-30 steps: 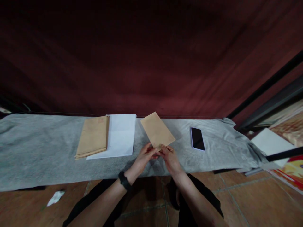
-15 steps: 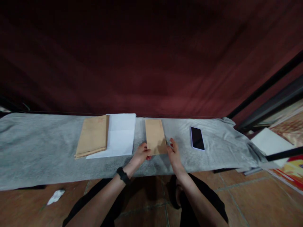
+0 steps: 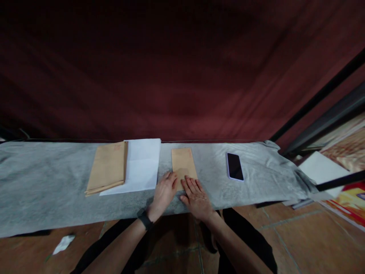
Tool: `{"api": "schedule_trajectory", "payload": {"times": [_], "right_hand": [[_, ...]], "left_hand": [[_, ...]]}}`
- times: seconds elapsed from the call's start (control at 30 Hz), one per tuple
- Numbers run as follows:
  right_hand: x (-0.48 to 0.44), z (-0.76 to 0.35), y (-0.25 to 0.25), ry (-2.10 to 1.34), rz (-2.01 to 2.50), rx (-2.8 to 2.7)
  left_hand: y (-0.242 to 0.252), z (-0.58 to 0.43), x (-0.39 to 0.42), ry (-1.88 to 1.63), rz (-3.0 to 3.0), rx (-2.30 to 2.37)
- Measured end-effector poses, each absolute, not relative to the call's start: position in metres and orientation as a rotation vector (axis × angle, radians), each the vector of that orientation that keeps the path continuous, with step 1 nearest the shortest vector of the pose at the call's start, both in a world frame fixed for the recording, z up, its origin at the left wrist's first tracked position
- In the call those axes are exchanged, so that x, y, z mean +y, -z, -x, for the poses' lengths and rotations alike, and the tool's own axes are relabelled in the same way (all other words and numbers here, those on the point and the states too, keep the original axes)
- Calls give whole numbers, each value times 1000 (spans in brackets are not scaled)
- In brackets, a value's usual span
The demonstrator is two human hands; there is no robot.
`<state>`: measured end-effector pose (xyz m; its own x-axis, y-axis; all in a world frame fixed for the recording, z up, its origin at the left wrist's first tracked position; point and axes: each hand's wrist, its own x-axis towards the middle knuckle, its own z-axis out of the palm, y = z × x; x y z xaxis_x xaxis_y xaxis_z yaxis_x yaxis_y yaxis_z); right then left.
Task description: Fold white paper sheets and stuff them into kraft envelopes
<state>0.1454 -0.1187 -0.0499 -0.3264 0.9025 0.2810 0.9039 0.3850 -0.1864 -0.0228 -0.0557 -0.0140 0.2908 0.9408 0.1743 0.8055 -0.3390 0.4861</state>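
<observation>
A brown paper envelope [image 3: 183,160] lies flat on the grey cloth in front of me, its near end under my hands. My right hand [image 3: 197,198] rests palm down on the near right part of it, fingers stretched out. At the near left edge lies my left hand [image 3: 165,189], fingers loosely curved and touching the envelope; a dark watch is on that wrist. To the left, a stack of brown envelopes [image 3: 107,167] overlaps white paper sheets [image 3: 144,163].
A phone [image 3: 235,166] with a light purple edge lies right of the envelope. The grey cloth [image 3: 51,182] covers a narrow bench before a dark red curtain [image 3: 182,83]. Black bars and printed boards stand at the right. A crumpled tissue [image 3: 64,244] is on the tiled floor.
Both hands have shifted from holding the envelope's sides to lying on its near end. The right hand has turned palm down and flattened. The view has moved slightly.
</observation>
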Motion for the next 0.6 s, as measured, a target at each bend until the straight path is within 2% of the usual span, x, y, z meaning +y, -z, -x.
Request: {"api": "schedule_trajectory", "payload": {"times": [0.17, 0.37, 0.6], "right_hand": [[-117, -143, 56, -56, 1606, -2288], [-114, -142, 63, -66, 1584, -2257], [-115, -144, 56, -28, 1584, -2286]], "left_hand": [[35, 11, -44, -539, -2514, 1127], [46, -3, -1, -353, -2575, 1103], [43, -37, 54, -348, -2562, 1293]]}}
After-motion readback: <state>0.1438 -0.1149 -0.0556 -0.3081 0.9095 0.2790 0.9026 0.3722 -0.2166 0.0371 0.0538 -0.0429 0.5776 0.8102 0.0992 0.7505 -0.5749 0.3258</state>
